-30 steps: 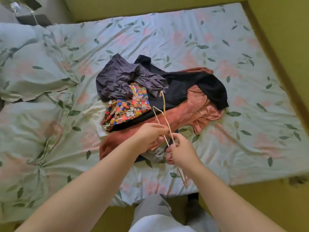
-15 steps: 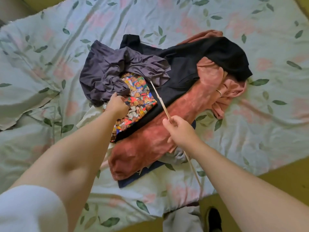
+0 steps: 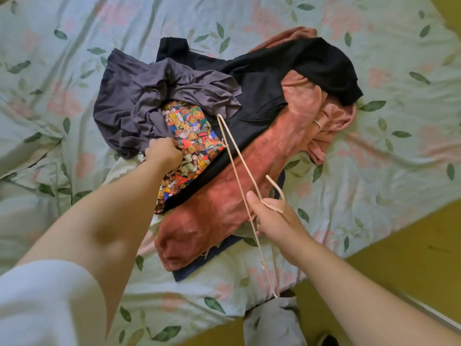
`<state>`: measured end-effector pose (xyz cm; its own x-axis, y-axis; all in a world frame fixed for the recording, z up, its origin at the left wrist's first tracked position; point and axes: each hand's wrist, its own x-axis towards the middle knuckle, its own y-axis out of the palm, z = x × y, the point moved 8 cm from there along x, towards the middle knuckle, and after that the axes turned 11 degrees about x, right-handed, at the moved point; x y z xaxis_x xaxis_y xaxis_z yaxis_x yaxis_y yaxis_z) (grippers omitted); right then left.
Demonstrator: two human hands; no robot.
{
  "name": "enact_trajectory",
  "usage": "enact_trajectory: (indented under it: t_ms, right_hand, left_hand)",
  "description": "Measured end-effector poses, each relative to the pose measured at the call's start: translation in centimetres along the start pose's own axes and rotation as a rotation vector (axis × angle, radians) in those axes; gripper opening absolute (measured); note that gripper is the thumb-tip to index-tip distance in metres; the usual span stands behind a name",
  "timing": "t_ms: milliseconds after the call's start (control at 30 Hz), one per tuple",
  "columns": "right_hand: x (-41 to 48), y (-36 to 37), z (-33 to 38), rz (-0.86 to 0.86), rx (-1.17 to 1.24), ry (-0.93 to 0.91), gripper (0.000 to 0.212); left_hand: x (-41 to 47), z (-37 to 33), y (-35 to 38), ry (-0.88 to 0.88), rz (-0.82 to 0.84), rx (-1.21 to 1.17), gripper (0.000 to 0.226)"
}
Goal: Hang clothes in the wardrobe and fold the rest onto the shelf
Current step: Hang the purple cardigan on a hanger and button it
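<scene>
A pile of clothes lies on the bed: a grey-purple garment (image 3: 139,96), a colourful printed garment (image 3: 192,138), a black garment (image 3: 287,71) and a rust-pink garment (image 3: 224,201). My left hand (image 3: 163,152) grips fabric at the edge where the grey-purple and printed garments meet. My right hand (image 3: 272,216) holds a thin beige hanger (image 3: 237,156) near its hook, above the rust-pink garment. The hanger's far tip reaches over the black garment.
The clothes rest on a floral bedsheet (image 3: 374,158) with green leaves. The yellow-green floor (image 3: 411,245) shows at the lower right past the bed's edge. My grey trouser leg (image 3: 272,323) stands at the bottom, close to the bed.
My left hand let go of the hanger, reached left to the pile and took hold of the fabric. My right hand turned the hanger, so its hook shows now.
</scene>
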<state>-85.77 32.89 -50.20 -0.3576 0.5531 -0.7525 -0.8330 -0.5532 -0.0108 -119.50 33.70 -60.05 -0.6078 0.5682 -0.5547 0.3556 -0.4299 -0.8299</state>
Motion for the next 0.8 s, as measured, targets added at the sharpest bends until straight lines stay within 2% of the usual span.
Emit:
enact_trajectory:
  t_ms: [67,133,233,333,433,500,567,667,800]
  right_hand:
    - [-1.0,-0.3,0.2,-0.009,0.003,-0.015,0.053]
    - [-2.1,-0.7,0.5,-0.037,-0.028,-0.028,0.053]
    - [-4.0,-1.1,0.4,-0.094,-0.03,0.043,0.052]
    - [-6.3,-1.0,1.2,-0.09,-0.001,0.051,0.052]
    - [-8.3,-0.7,2.4,-0.072,-0.005,0.023,0.054]
    - [-9.4,-0.5,3.7,-0.067,0.042,-0.008,0.052]
    - [-10.5,-0.4,5.5,-0.059,0.119,-0.062,0.048]
    - [-12.2,-1.2,8.1,-0.082,0.091,-0.185,0.048]
    - [-14.6,-3.3,10.9,-0.124,0.061,-0.297,0.042]
  left_hand:
    - [-1.4,0.6,-0.9,-0.031,-0.138,-0.122,0.034]
    - [-3.4,1.1,-1.9,-0.045,-0.251,-0.342,0.02]
    - [-7.8,2.2,-4.0,-0.104,-0.389,-0.572,0.013]
    - [-11.8,3.3,-5.7,-0.196,-0.438,-0.885,0.011]
    - [-14.9,2.7,-6.6,-0.325,-0.288,-1.377,0.014]
    - [-17.5,-0.2,-8.2,-0.307,-0.13,-1.614,0.012]
    - [-20.8,-4.3,-10.2,-0.231,0.095,-1.833,0.019]
    - [-25.5,-9.2,-13.3,-0.092,0.387,-1.916,0.039]
    - [-30.2,-12.5,-17.5,0.073,0.582,-1.876,0.038]
